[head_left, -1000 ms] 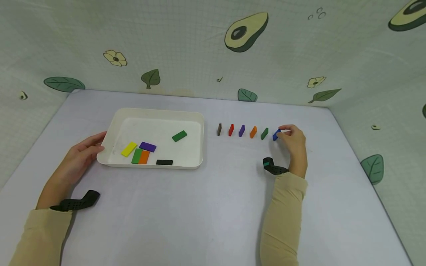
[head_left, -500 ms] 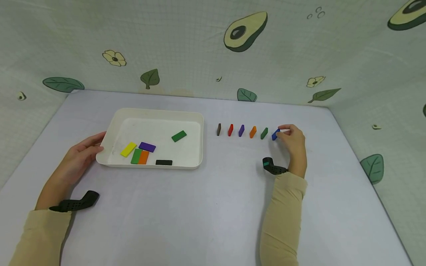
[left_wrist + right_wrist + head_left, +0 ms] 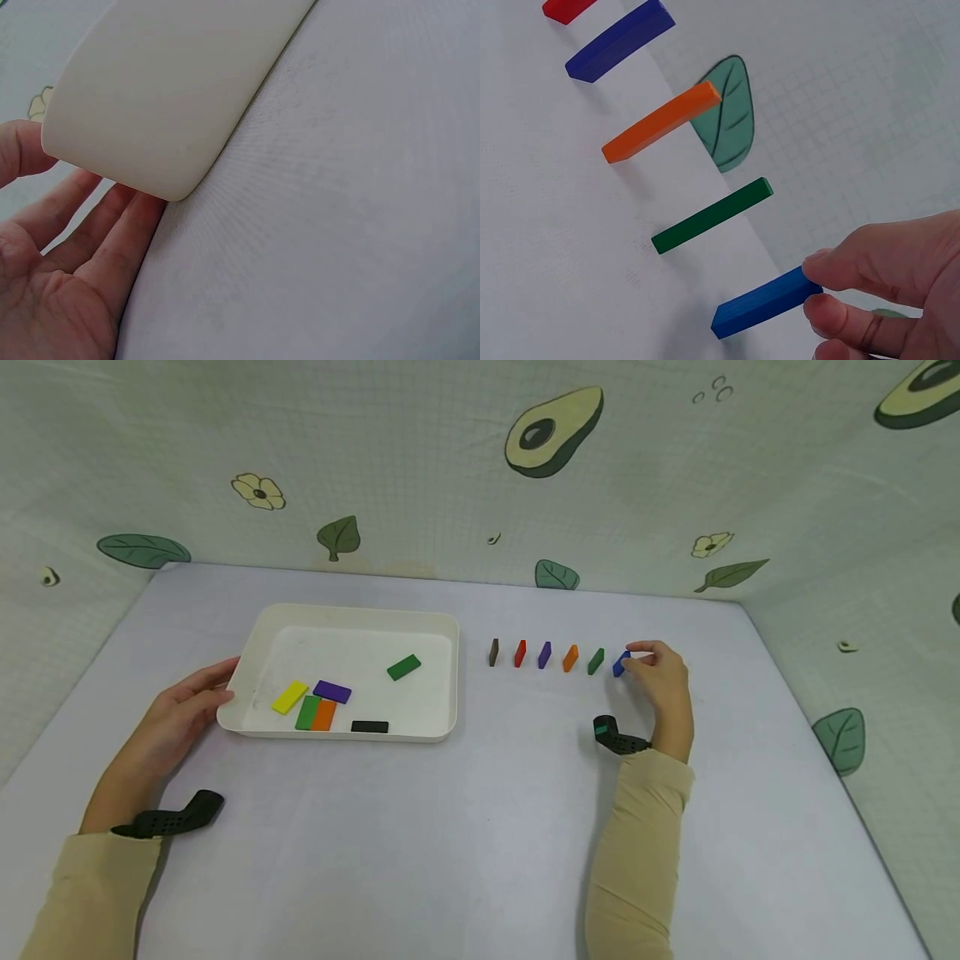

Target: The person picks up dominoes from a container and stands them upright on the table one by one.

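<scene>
Fingers [image 3: 847, 319] of our right hand [image 3: 663, 683], nearly closed, pinched the upright blue domino [image 3: 763, 303] below them, and a jerky release, we judged, could topple it against the green domino [image 3: 712, 216] to their left.

Widest clearance: white table [image 3: 405, 860], lower centre of head view, between sleeves [image 3: 637, 852]. Obstacle, left of centre: raised-rim tray [image 3: 345, 647]; left hand [image 3: 176, 714] occupies its left edge. Obstacle, right of centre: row of upright blocks [image 3: 571, 658], narrow gaps between. Right hand [image 3: 663, 685] on blue block [image 3: 619, 666] closes row's right end. Lanes: narrow, between tray and brown block [image 3: 493, 652]; wider, right of right hand. Boundary: printed cloth [image 3: 420, 460] across top.
</scene>
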Motion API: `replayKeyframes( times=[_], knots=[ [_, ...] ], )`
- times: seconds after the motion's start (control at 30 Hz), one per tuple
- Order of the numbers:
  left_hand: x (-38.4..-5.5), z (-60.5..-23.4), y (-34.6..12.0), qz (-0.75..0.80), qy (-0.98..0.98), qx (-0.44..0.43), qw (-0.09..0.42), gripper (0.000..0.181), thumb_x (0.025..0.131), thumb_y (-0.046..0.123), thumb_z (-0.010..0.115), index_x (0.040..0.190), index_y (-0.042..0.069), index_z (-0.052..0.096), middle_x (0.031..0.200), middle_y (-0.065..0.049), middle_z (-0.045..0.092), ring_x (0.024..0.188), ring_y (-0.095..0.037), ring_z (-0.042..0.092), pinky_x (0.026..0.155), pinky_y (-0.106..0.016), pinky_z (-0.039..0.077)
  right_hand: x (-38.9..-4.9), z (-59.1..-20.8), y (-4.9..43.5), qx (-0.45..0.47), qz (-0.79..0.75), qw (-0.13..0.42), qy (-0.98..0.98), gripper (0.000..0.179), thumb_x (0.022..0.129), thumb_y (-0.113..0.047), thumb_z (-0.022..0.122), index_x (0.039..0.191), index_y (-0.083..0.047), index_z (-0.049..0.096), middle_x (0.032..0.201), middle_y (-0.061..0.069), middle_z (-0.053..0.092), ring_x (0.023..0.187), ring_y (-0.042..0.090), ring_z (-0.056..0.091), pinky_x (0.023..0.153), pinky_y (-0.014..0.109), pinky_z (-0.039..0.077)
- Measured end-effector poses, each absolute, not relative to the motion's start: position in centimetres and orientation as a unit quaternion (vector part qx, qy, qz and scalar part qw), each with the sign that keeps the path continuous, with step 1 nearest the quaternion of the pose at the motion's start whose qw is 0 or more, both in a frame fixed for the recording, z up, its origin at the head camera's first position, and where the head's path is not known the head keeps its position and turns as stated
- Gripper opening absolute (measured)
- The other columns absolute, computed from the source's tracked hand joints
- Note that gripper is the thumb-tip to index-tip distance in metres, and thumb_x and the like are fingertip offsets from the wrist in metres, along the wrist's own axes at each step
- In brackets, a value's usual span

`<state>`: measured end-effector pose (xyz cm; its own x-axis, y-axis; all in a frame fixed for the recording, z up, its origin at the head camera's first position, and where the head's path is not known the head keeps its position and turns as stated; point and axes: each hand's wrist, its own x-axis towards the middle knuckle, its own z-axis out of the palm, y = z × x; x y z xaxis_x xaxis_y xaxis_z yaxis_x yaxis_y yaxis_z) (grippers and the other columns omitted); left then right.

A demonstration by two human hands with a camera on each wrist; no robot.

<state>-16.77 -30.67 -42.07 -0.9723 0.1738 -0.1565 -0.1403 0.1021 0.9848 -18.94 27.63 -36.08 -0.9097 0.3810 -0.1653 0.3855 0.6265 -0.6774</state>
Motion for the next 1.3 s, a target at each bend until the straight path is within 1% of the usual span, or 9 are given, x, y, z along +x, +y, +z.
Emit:
replayKeyframes(
  times=[0.33, 0.57, 0.73, 0.9, 1.03, 1.07, 1.1, 1.2, 1.3],
  knots=[
    [-16.8, -42.0, -30.6, 0.675, 0.729, 0.006, 0.116, 0.053, 0.097, 0.019, 0.049, 0.146, 0.016, 0.03, 0.148, 0.006, 0.031, 0.11, 0.013, 0.044, 0.084, -0.001, 0.039, -18.5, -35.0, 27.4, 0.217, -0.372, -0.017, 0.903, 0.04, 0.092, -0.025, 0.051, 0.128, -0.01, 0.052, 0.098, 0.007, 0.049, 0.082, 0.018, 0.043, 0.067, 0.028, 0.036],
    [-16.7, -42.1, -30.6, 0.681, 0.723, 0.013, 0.116, 0.052, 0.097, 0.017, 0.049, 0.146, 0.017, 0.031, 0.147, 0.006, 0.031, 0.109, 0.013, 0.045, 0.084, -0.001, 0.039, -18.7, -35.1, 27.9, 0.201, -0.392, -0.046, 0.897, 0.039, 0.09, -0.033, 0.057, 0.124, -0.013, 0.056, 0.092, 0.004, 0.053, 0.079, 0.018, 0.048, 0.064, 0.036, 0.041],
    [-16.7, -42.1, -30.7, 0.681, 0.723, 0.013, 0.117, 0.053, 0.097, 0.018, 0.049, 0.146, 0.016, 0.031, 0.148, 0.007, 0.031, 0.109, 0.013, 0.044, 0.083, -0.001, 0.039, -18.3, -34.1, 27.3, 0.17, -0.419, -0.062, 0.89, 0.041, 0.09, -0.036, 0.058, 0.123, -0.011, 0.056, 0.091, 0.006, 0.054, 0.083, 0.022, 0.053, 0.065, 0.029, 0.04],
    [-16.7, -42.0, -30.7, 0.676, 0.728, 0.007, 0.12, 0.054, 0.097, 0.019, 0.048, 0.147, 0.015, 0.029, 0.149, 0.006, 0.029, 0.11, 0.013, 0.043, 0.084, -0.001, 0.039, -18.4, -33.3, 26.4, 0.144, -0.427, -0.072, 0.89, 0.041, 0.09, -0.037, 0.058, 0.124, -0.013, 0.055, 0.091, -0.001, 0.054, 0.083, 0.016, 0.054, 0.065, 0.027, 0.042],
    [-16.7, -42.0, -30.7, 0.691, 0.714, 0.018, 0.115, 0.052, 0.097, 0.015, 0.049, 0.146, 0.013, 0.031, 0.142, 0.009, 0.037, 0.11, 0.01, 0.045, 0.084, -0.002, 0.04, -18.6, -33.3, 26.0, 0.11, -0.455, -0.078, 0.88, 0.04, 0.088, -0.038, 0.062, 0.119, -0.015, 0.058, 0.091, -0.003, 0.055, 0.085, 0.019, 0.055, 0.066, 0.026, 0.043],
    [-16.8, -42.0, -30.7, 0.696, 0.709, 0.022, 0.113, 0.052, 0.097, 0.014, 0.049, 0.145, 0.012, 0.032, 0.14, 0.01, 0.039, 0.11, 0.01, 0.046, 0.084, -0.003, 0.04, -18.2, -32.5, 25.2, 0.103, -0.459, -0.074, 0.88, 0.039, 0.089, -0.035, 0.061, 0.12, -0.012, 0.058, 0.092, -0.001, 0.055, 0.087, 0.021, 0.055, 0.07, 0.023, 0.042],
    [-16.8, -42.0, -30.6, 0.701, 0.703, 0.026, 0.112, 0.051, 0.097, 0.013, 0.049, 0.145, 0.012, 0.033, 0.137, 0.011, 0.041, 0.11, 0.009, 0.047, 0.084, -0.003, 0.041, -18.3, -32.4, 25.0, 0.094, -0.462, -0.074, 0.879, 0.04, 0.088, -0.036, 0.062, 0.119, -0.012, 0.058, 0.093, 0.001, 0.055, 0.087, 0.022, 0.055, 0.072, 0.025, 0.043],
    [-16.8, -42.0, -30.6, 0.711, 0.694, 0.037, 0.11, 0.05, 0.096, 0.01, 0.048, 0.144, 0.01, 0.033, 0.133, 0.013, 0.043, 0.11, 0.008, 0.048, 0.084, -0.005, 0.042, -18.8, -32.8, 24.8, 0.067, -0.479, -0.074, 0.872, 0.041, 0.085, -0.037, 0.065, 0.118, -0.013, 0.059, 0.097, 0.003, 0.056, 0.086, 0.02, 0.054, 0.073, 0.024, 0.044],
    [-16.8, -42.0, -30.6, 0.714, 0.691, 0.039, 0.11, 0.05, 0.096, 0.009, 0.048, 0.144, 0.01, 0.034, 0.131, 0.014, 0.044, 0.11, 0.007, 0.048, 0.084, -0.005, 0.042, -18.5, -32.0, 23.6, 0.047, -0.466, -0.066, 0.881, 0.042, 0.087, -0.035, 0.063, 0.12, -0.009, 0.057, 0.099, 0.004, 0.055, 0.088, 0.017, 0.052, 0.074, 0.024, 0.044]
  ],
)
